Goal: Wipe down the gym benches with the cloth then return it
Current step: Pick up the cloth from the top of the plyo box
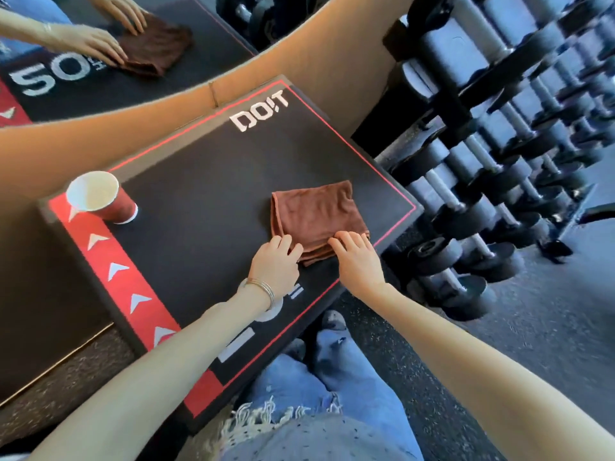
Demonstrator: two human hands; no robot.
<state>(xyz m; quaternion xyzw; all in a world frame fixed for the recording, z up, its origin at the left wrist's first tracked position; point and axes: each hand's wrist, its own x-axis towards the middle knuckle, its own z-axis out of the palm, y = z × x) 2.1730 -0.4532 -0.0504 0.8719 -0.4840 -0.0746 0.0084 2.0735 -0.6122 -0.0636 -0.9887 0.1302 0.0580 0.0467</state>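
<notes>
Cloth under both hands

Head view: a folded brown cloth [316, 214] lies on the black tabletop [206, 194], its near edge under the fingers. The left hand [274, 262] rests loosely bent fingers [283, 242] on the near left corner. The right hand [357, 261] lays its fingers [346, 239] fairly straight on the near right corner. Neither plainly grips it. A red paper cup [101, 197] stands well left of the fingers, and dumbbells [482, 181] line a rack to their right. A mirror [149, 94] beyond them shows hands and cloth.

Brown cloth [317, 214], black red-striped platform [213, 181], red cup [106, 201]
</notes>
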